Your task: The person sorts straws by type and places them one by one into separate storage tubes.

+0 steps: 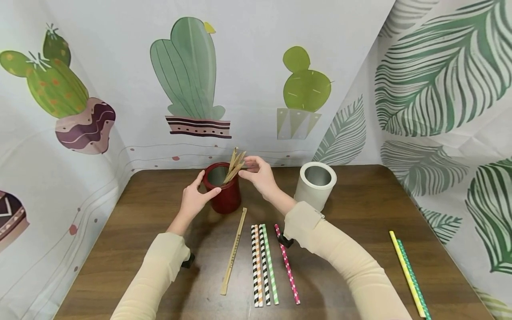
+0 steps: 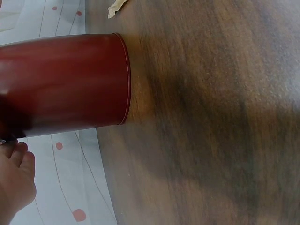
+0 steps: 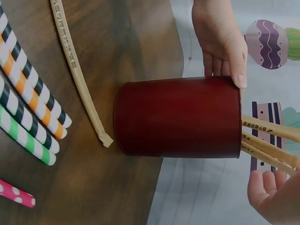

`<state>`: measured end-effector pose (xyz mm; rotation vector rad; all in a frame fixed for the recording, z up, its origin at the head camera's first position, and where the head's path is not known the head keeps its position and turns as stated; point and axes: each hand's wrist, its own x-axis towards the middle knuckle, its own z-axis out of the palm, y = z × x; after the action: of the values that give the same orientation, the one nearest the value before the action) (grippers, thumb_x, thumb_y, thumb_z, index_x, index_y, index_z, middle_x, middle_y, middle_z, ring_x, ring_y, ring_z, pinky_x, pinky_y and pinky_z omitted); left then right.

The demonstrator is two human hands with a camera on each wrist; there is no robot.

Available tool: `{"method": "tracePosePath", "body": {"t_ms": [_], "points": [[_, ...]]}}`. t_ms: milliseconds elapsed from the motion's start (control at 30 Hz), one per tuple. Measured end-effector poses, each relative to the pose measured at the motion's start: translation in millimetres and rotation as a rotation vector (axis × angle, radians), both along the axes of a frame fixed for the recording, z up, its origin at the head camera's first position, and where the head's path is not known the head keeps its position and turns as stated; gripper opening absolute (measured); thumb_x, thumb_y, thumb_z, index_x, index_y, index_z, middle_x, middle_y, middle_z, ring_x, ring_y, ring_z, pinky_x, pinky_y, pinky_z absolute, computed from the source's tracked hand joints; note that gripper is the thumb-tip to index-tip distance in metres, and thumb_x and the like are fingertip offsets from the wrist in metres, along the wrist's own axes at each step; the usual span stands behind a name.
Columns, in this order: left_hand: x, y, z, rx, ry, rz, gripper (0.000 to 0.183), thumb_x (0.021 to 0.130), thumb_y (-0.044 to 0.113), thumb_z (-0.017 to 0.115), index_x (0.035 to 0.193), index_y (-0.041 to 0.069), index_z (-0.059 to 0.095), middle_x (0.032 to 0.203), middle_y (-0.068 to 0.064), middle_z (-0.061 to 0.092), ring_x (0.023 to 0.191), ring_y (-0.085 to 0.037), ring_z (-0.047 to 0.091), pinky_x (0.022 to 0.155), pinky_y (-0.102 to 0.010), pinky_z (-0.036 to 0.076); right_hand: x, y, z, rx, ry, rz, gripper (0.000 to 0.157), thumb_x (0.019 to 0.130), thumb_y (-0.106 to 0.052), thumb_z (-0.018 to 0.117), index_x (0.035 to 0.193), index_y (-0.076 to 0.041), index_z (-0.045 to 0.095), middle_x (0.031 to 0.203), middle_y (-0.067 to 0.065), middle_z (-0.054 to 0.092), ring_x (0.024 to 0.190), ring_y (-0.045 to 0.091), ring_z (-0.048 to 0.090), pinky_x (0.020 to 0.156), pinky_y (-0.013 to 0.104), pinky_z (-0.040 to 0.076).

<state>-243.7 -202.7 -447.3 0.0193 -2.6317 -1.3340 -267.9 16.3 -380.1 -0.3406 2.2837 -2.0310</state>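
A dark red canister (image 1: pixel 226 198) stands upright at the back of the table. My left hand (image 1: pixel 193 200) grips its rim, with the thumb on the near side and fingers round the far left side. Several paper-wrapped straws (image 1: pixel 235 166) lean out of the canister toward the right; their lower ends are hidden inside. Beside their upper ends is my right hand (image 1: pixel 262 178), fingers loosely bent and apart, thumb close to the straws. In the right wrist view the straws (image 3: pixel 269 149) pass near that hand's thumb. Another wrapped straw (image 1: pixel 234 251) lies on the table before the canister.
A white canister (image 1: pixel 316 186) stands to the right, behind my right forearm. Striped paper straws (image 1: pixel 264 264) lie side by side near the middle, with a pink dotted straw (image 1: pixel 287 264) next to them. Yellow (image 1: pixel 407 273) and green straws (image 1: pixel 414 278) lie at the right edge.
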Motion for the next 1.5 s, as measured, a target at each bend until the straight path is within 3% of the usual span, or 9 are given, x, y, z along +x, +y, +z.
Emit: {"method": "tracePosePath", "body": {"t_ms": [267,467,567,767,967,1067,1200,1500], "points": [[-1.0,-1,-0.5,-0.004,-0.039,0.012,0.085,0.069,0.052,0.067,0.139,0.02,0.03,0.138,-0.012,0.037,0.121,-0.035,0.041,0.095,-0.048,0.037,7.8,3,-16.6,-0.094,-0.102,-0.054,0.039,0.076,-0.004,0.065,0.111,-0.001,0.05,0.098,0.014,0.052,0.071,0.009,0.054,0.064,0.039,0.051],[0.3,-1,0.8,0.0,-0.037,0.009,0.084,0.07,0.052,0.066,0.139,0.02,0.03,0.138,-0.012,0.036,0.121,-0.035,0.041,0.095,-0.048,0.038,15.8,2,-35.8,-0.084,-0.232,-0.035,0.036,0.076,-0.003,0.065,0.109,-0.004,0.05,0.097,0.013,0.051,0.071,0.014,0.057,0.057,0.034,0.053],[1.1,0,1.6,0.004,-0.034,0.006,0.085,0.07,0.053,0.066,0.139,0.02,0.029,0.138,-0.012,0.036,0.121,-0.035,0.04,0.094,-0.048,0.038,20.0,1,-45.0,-0.074,-0.277,-0.007,0.038,0.077,-0.005,0.064,0.112,-0.004,0.048,0.095,0.01,0.051,0.076,0.019,0.058,0.061,0.037,0.053],[0.7,0,1.5,0.004,-0.032,0.004,0.085,0.07,0.054,0.066,0.139,0.021,0.029,0.139,-0.012,0.036,0.122,-0.036,0.04,0.095,-0.049,0.037,29.0,-1,-63.2,-0.049,-0.35,0.053,0.044,0.078,-0.007,0.064,0.117,-0.001,0.043,0.089,0.007,0.051,0.07,0.015,0.057,0.071,0.049,0.05],[0.3,0,0.8,0.009,-0.038,0.003,0.086,0.069,0.054,0.065,0.139,0.021,0.029,0.139,-0.011,0.036,0.122,-0.036,0.039,0.095,-0.049,0.037,37.5,-4,-76.1,0.001,-0.429,0.091,0.054,0.077,-0.008,0.066,0.122,0.002,0.038,0.091,0.01,0.055,0.085,0.034,0.06,0.063,0.04,0.053],[0.0,0,0.1,0.005,-0.031,0.002,0.086,0.069,0.054,0.066,0.139,0.02,0.029,0.139,-0.011,0.036,0.122,-0.036,0.04,0.094,-0.048,0.037,41.6,-5,-81.7,0.029,-0.45,0.104,0.056,0.076,-0.009,0.066,0.123,0.003,0.037,0.098,0.014,0.056,0.09,0.037,0.059,0.06,0.035,0.053],[0.2,0,0.7,-0.001,-0.023,0.004,0.085,0.07,0.054,0.066,0.139,0.02,0.03,0.138,-0.011,0.037,0.121,-0.035,0.041,0.094,-0.048,0.038,47.3,-7,-89.3,0.076,-0.465,0.115,0.056,0.075,-0.009,0.067,0.122,0.003,0.038,0.098,0.016,0.06,0.085,0.032,0.061,0.058,0.035,0.053],[0.7,-1,0.7,0.005,-0.033,0.006,0.085,0.069,0.055,0.065,0.139,0.02,0.03,0.139,-0.011,0.036,0.122,-0.034,0.04,0.095,-0.048,0.037,57.1,-16,-106.3,0.142,-0.501,0.104,0.062,0.073,-0.006,0.068,0.127,0.001,0.037,0.072,0.005,0.059,0.059,0.015,0.056,0.049,0.031,0.051]]}}
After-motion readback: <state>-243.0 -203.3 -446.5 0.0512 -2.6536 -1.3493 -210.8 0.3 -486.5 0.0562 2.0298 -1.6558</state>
